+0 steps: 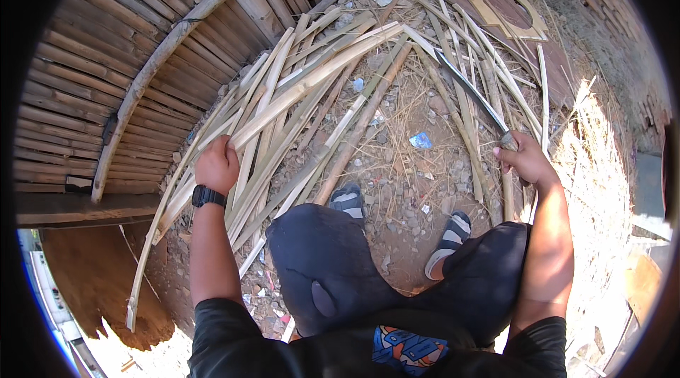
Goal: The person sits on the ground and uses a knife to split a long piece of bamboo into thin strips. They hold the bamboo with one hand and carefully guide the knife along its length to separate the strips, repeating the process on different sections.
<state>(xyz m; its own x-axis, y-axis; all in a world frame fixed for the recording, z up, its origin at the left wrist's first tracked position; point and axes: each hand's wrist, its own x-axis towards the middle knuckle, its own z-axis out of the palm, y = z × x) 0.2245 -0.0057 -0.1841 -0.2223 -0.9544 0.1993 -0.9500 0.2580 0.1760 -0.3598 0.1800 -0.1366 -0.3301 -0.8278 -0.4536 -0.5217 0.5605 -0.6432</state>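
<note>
Dirt yard [404, 187], littered. Left hand [217, 162] gripped bamboo strip [283, 105]; right hand [523, 158] fisted on blade [471, 91]. Splitting likely; next needs blade aligned.

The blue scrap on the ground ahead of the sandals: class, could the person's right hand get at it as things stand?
Probably not at once: the right hand is shut on a long blade's handle. The blue scrap lies uncovered on bare dirt beside it.

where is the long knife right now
In the head view the long curved knife is on the person's right, its handle gripped in the right hand, blade reaching up-left over the split bamboo strips.
</note>
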